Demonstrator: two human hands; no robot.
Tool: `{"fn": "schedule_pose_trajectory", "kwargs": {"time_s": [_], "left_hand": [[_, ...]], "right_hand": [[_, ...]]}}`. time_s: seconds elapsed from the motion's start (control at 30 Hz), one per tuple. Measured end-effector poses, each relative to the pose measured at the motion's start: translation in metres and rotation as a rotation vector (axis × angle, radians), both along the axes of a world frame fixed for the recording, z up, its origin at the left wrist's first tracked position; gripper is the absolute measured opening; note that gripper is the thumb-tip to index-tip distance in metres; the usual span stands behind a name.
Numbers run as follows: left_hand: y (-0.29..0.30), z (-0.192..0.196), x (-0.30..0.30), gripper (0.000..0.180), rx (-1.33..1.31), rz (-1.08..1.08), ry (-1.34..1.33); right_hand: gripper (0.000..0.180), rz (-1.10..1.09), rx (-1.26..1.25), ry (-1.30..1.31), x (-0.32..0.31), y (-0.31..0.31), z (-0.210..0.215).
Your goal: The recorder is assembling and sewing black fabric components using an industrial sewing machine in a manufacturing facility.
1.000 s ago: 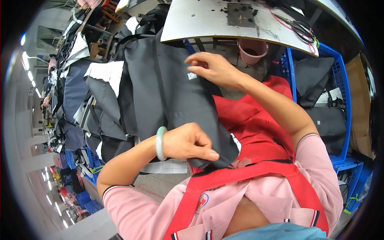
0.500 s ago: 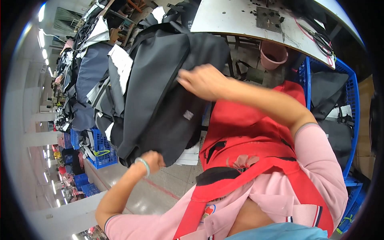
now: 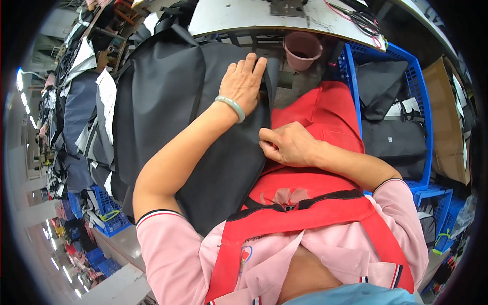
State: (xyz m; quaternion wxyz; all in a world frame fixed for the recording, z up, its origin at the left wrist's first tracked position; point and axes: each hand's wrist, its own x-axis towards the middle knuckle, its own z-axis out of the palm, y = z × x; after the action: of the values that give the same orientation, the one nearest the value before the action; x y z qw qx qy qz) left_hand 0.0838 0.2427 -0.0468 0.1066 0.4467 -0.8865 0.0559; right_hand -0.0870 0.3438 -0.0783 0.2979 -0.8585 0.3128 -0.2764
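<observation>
At the far left of the frame, dark cut pieces (image 3: 76,117) hung in stacks. Across the lap, centre-left, lay the black fabric panel (image 3: 173,112) — soft, limp and light, judging by its drape. The left hand (image 3: 244,84) pressed flat on it, fingers spread, gripping nothing. The right hand (image 3: 287,145) pinched the panel's right edge beside the red apron (image 3: 325,117) — probably the best hold. A pink cup (image 3: 302,50) sat under the tabletop (image 3: 239,18); a blue crate (image 3: 391,56) stood right.
</observation>
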Motion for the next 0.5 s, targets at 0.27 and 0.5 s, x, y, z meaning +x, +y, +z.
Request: {"fn": "schedule_pose_trajectory", "kwargs": {"time_s": [0.27, 0.5], "left_hand": [[-0.025, -0.010, -0.001, 0.030, 0.010, -0.003, 0.103], [-0.027, 0.060, 0.007, 0.030, -0.121, -0.075, 0.085]], "right_hand": [[0.050, -0.550, 0.088, -0.415, -0.025, -0.039, -0.042], [0.028, -0.481, 0.084, -0.509, -0.009, -0.129, -0.026]]}}
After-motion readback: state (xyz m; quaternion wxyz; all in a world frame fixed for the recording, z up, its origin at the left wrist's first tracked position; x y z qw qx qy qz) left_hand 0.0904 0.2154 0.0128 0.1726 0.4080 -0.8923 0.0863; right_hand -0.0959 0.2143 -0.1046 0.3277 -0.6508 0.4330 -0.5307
